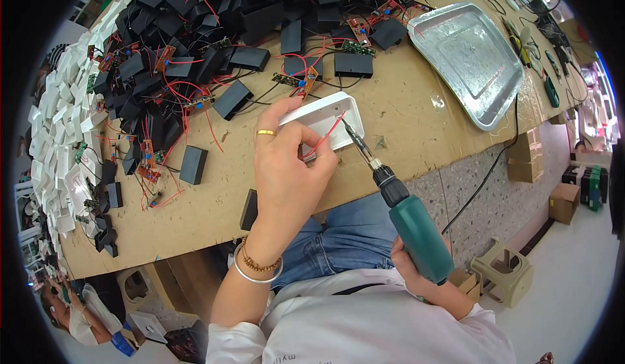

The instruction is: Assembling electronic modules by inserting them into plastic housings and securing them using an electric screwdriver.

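Your left hand (293,159) is closed: thumb and forefinger pinch a thin red wire (333,127), and its other fingers lie at the left part of a white plastic case (355,120). Case is open side up, tilted, at the near-middle of the worktable (390,139). Wire's free end points far and right, over the case interior.

Your right hand (405,263) is wrapped around the green handle of a soldering iron (416,224); most of those fingers are hidden behind it. The iron slants far and left, tip over the case, right by the wire end. Can't tell if they touch. A dark cord (485,182) runs from behind the iron toward the table's right side.

Far and left of you: big heap of black boxes (195,32) mixed with circuit boards (360,32) and red wires. Heap of white cases (62,123) at the far left. One loose black box (249,209) sits just left of your left wrist.

Far right: silver metal tray (465,58), then pliers (525,48) beyond it. Beige stool (501,269) on the floor, right.
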Tool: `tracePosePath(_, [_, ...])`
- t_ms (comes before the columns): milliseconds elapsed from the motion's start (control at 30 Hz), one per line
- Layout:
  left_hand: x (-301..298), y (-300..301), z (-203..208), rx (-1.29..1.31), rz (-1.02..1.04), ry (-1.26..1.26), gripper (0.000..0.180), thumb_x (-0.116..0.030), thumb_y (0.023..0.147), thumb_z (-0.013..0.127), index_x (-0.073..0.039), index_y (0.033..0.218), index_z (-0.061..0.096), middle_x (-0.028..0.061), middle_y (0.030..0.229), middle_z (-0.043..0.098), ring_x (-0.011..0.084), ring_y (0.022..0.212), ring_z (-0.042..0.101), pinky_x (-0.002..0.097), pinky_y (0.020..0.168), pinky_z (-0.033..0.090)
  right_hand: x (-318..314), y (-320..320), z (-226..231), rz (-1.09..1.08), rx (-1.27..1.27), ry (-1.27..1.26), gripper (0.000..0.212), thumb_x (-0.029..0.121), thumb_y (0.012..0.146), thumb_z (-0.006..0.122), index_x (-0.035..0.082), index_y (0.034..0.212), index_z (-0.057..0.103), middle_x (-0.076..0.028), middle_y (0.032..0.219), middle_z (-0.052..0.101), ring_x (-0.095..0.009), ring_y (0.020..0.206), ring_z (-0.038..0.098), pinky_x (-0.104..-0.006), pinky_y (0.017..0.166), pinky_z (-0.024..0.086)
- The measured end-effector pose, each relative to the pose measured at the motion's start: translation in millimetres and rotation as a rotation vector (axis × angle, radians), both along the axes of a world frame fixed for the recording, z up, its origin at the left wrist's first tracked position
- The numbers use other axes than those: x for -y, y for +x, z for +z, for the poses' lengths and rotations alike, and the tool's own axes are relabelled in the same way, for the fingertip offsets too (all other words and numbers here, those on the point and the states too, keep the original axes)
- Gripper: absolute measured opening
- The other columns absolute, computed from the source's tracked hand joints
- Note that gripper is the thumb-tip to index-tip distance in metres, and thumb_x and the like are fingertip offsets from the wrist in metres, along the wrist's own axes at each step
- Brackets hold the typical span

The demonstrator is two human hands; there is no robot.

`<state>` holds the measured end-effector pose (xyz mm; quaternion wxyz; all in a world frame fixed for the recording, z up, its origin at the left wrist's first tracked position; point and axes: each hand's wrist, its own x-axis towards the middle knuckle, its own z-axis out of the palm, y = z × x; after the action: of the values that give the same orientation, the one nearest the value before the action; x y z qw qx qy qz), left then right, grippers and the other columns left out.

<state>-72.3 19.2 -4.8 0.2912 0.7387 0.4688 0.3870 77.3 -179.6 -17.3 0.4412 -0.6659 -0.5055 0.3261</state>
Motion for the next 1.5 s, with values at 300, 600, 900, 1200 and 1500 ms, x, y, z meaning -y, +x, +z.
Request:
tracePosePath(300, [-0.1,-0.4,-1.8,-0.016,-0.007,0.03,0.014,-0.003,0.073,0.069,0.001,0.07,0.057,0.0111,0.119,0.056,0.01,0.067,0.053,0.024,0.059,0.046,-2.2,-6.3,-6.1,-0.029,-0.203,-0.032,0.043,0.021,0.081,0.076,-0.003,0.109,0.055,-0.003,0.075,0.062,-0.012,0.062,0.06,-0.0252,0.059,0.048])
tracePosePath(600, [0.6,0.3,-1.3,-0.004,-0.012,0.03,0.013,-0.003,0.073,0.069,0.001,0.07,0.057,0.0116,0.118,0.057,0.0105,0.064,0.052,0.0239,0.058,0.046,-5.4,-7.7,12.2,-0.091,-0.279,-0.084,0.033,0.023,0.083,0.075,0.001,0.101,0.058,-0.003,0.075,0.06,-0.014,0.062,0.058,-0.027,0.057,0.046])
tracePosePath(900, [1.3,0.2,-2.0,-0.036,-0.02,0.064,0.013,-0.002,0.072,0.069,0.001,0.07,0.057,0.0109,0.119,0.057,0.0107,0.062,0.052,0.0243,0.056,0.045,-14.1,-12.2,28.5,-0.124,-0.355,-0.084,0.021,0.021,0.086,0.072,0.003,0.086,0.063,-0.004,0.072,0.059,-0.014,0.06,0.055,-0.0277,0.055,0.044])
tracePosePath(1200, [1.7,0.8,-3.1,-0.055,-0.023,0.096,0.012,-0.002,0.072,0.069,0.001,0.07,0.057,0.0112,0.118,0.057,0.0128,0.064,0.054,0.0252,0.056,0.046,-9.2,-9.9,31.4,-0.043,-0.26,-0.244,0.052,0.047,0.09,0.062,0.0,0.107,0.052,-0.006,0.081,0.055,-0.013,0.068,0.053,-0.0273,0.064,0.045])
tracePosePath(1500, [1.0,1.3,-5.0,-0.035,-0.023,0.133,0.012,-0.002,0.072,0.068,0.001,0.069,0.057,0.0118,0.118,0.057,0.0139,0.068,0.056,0.0256,0.057,0.047,-11.7,-12.4,34.4,-0.104,-0.285,-0.197,0.045,0.045,0.09,0.063,0.001,0.094,0.052,-0.005,0.08,0.053,-0.014,0.068,0.053,-0.0278,0.063,0.044])
